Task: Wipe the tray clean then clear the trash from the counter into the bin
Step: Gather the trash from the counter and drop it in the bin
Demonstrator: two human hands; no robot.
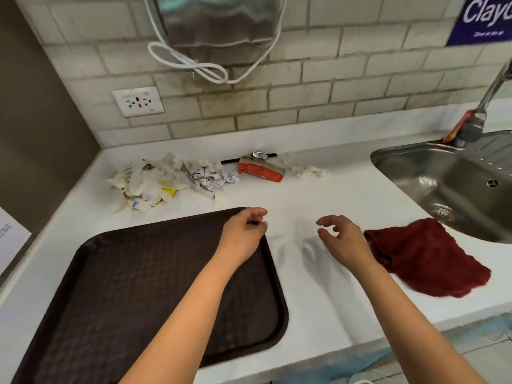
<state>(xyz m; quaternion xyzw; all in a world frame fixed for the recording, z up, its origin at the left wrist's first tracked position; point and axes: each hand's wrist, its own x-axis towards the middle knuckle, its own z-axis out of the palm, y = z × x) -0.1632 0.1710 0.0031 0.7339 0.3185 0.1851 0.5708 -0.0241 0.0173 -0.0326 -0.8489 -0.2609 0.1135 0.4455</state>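
Dark brown tray (116,286) flat on counter, crumpled trash (166,180) behind (red cloth (426,259) rightward)

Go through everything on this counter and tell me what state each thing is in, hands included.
Tray: flat on the counter, nothing lying on it.
Red cloth: crumpled beside the sink, not held.
Paper trash: piled at the back, not cleared.
Orange wrapper: lying behind the tray, crushed.
Sink: no water running.
Left hand: fingers loosely curled over the tray's far right corner.
Right hand: above the counter, loosely curled, holding nothing.
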